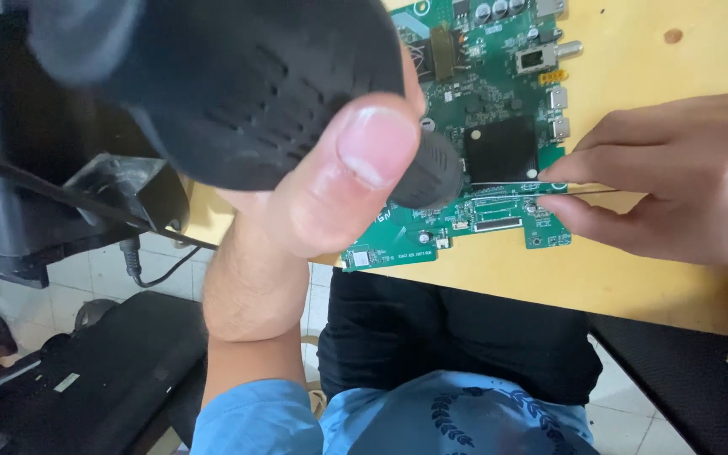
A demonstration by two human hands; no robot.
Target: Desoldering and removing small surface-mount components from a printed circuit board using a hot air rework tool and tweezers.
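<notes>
Labels: small white rectangular sticker (359,258) at lower-left corner of green circuit board (499,126), centre of frame. Second small pale label strip (66,382) on black casing (86,371), lower left. No packages, signs or screens seen.

So the circuit board (499,135) was bright green with a flat black square chip (501,150) near its middle and silver connectors (558,114) along its right edge. Left of the board, the chunky tool (238,84) was matte black with rows of dark slots. Under the board the table (659,278) was plain yellowish tan. Below the board: a light blue shirt (398,417) with a dark blue leafy print, plus black trousers (457,337).
</notes>
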